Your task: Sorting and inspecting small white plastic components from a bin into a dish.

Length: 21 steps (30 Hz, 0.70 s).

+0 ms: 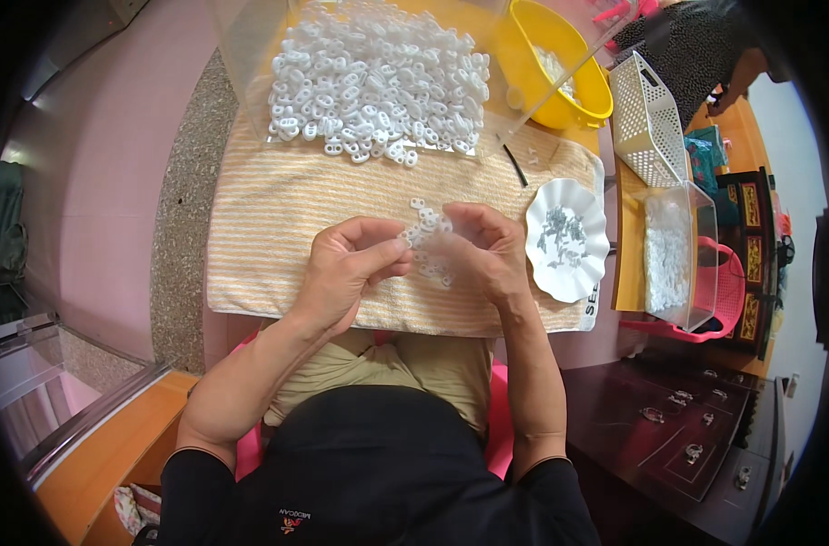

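Both my hands meet above a striped towel (259, 227) on the table. My left hand (350, 264) is closed in a pinch, thumb against forefinger, with a small white two-hole plastic piece (405, 237) at its fingertips. Close by on the right, my right hand (489, 250) is curled inward; its thumb is smeared by motion, so what it holds, if anything, does not show. Several loose two-hole pieces (418, 204) lie on the towel between and beneath the hands. To the right stands a white scalloped dish (538, 259) with small grey pieces (563, 235) in it.
At the towel's far side a large heap of white two-hole pieces (369, 86) spills from a clear box. A yellow basin (523, 45), a white perforated basket (646, 123) and a clear bin (701, 264) stand rightward. A thin black stick (514, 166) lies near the dish. Another person (687, 45) is at far right.
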{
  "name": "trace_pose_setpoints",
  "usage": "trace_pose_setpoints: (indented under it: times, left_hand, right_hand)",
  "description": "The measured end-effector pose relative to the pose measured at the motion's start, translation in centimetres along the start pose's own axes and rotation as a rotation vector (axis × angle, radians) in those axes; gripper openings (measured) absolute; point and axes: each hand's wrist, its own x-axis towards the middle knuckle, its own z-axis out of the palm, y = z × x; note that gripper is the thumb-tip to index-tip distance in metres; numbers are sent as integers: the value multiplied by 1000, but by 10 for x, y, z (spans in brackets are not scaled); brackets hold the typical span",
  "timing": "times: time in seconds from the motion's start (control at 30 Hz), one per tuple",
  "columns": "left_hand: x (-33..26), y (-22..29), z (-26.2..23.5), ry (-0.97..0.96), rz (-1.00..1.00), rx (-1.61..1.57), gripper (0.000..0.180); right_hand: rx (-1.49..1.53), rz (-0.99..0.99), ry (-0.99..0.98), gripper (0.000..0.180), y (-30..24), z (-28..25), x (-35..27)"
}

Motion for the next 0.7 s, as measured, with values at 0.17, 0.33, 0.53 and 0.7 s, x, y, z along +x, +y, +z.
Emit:
trace_pose_setpoints:
  times: [0.17, 0.33, 0.53, 0.7]
  left_hand:
    - [0, -1, 0, -3, 0, 3, 15]
    - [1, 0, -1, -7, 2, 2, 14]
    - [1, -1, -3, 2, 0, -4, 15]
    - [0, -1, -2, -3, 2, -12, 15]
  right_hand:
    - [-5, 62, -1, 33, 1, 2, -1]
    - [-57, 55, -2, 32, 2, 1, -1]
    - [-203, 12, 63, 32, -9, 7, 2]
    - [-710, -198, 81, 32, -11, -6, 27]
